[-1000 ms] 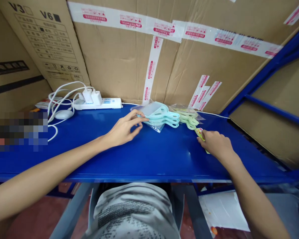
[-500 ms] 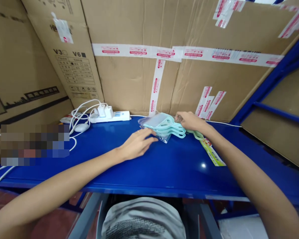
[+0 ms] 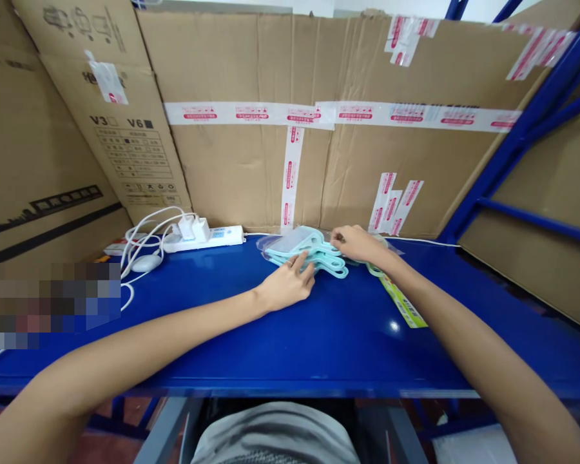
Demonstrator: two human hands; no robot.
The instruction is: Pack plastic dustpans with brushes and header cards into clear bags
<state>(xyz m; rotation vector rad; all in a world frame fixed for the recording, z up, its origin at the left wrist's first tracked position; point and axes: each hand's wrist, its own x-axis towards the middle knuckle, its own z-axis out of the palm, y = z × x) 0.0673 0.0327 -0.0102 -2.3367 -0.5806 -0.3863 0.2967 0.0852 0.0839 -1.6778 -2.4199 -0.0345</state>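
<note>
A small pile of mint-green flat plastic pieces [image 3: 290, 242] with looped, holed handles lies near the back of the table, clear film around it. I cannot make out their exact kind. My left hand [image 3: 290, 283] rests on the pile's near edge, fingers stretched and apart. At the far right of the handles, my right hand [image 3: 355, 243] has its fingers curled in a pinch. What is between those fingertips is hidden. Under the right wrist shows a pale green loop [image 3: 375, 270], and beside it lies a yellow-green printed packet [image 3: 406, 305], partly covered by the forearm.
A white power strip [image 3: 222, 236] with plugs and tangled white cables [image 3: 138, 241] sits at the back left. Taped cardboard [image 3: 241, 174] walls the rear of the blue table [image 3: 270, 351]. A blue metal frame [image 3: 507, 154] rises on the right.
My left hand has moved right onto the near edge of the mint-green pile. My right hand stays by the handles, slightly closer to them. The camera view has shifted.
</note>
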